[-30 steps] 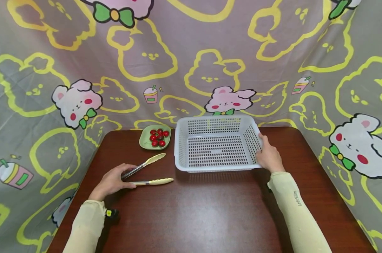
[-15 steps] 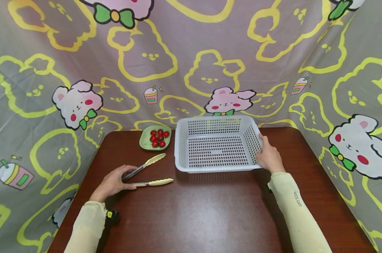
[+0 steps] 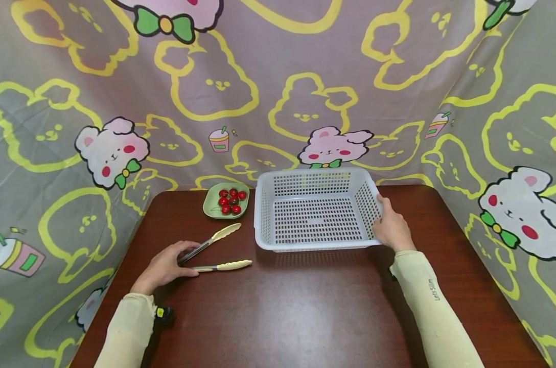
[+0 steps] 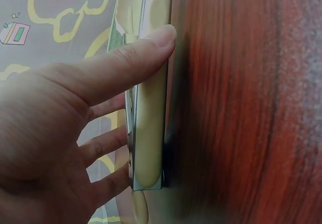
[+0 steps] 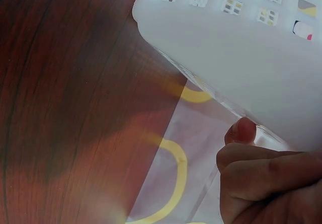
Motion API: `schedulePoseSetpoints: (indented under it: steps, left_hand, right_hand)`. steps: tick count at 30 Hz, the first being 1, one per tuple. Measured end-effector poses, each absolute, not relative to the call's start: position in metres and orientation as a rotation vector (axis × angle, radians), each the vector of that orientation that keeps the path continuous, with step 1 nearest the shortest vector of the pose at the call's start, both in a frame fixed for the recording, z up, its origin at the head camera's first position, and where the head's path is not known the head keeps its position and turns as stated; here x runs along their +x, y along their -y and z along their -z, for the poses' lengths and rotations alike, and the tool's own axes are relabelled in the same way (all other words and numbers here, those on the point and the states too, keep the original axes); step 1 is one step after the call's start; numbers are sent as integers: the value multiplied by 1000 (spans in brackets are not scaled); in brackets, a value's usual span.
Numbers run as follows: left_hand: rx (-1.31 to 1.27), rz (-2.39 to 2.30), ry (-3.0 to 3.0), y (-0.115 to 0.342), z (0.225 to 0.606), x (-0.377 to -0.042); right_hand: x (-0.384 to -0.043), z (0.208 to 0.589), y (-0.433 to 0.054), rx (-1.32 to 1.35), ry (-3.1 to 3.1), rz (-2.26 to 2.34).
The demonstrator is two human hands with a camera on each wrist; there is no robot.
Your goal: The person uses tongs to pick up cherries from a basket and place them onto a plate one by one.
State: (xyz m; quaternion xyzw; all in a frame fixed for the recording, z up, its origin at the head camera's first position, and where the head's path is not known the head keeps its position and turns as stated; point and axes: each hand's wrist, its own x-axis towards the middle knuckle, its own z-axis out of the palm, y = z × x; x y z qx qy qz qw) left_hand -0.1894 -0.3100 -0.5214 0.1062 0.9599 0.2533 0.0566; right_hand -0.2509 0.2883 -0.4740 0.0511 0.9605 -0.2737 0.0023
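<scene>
Tongs with metal arms and pale yellow scalloped tips lie spread at the left of the table. My left hand holds them near the hinge end. In the left wrist view the thumb presses the pale yellow handle on one side, and the fingers reach round the other. A light grey perforated plastic basket stands at the back middle, nothing inside it. My right hand grips its right rim. The right wrist view shows curled fingers under the rim; the thumb is not clearly visible there.
Beyond the tongs, a green plate bears several red cherries, left of the basket. The brown wooden table meets a patterned cloth at the back and both sides.
</scene>
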Motion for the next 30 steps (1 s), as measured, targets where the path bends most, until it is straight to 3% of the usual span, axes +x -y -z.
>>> schedulePoseSetpoints:
  steps: [16, 30]
  left_hand:
    - [361, -701, -3004, 303, 515, -189]
    - [330, -404, -3441, 281, 452, -198]
  right_hand:
    - [-248, 471, -292, 198, -3013, 803]
    - [-240, 454, -298, -10, -3268, 777]
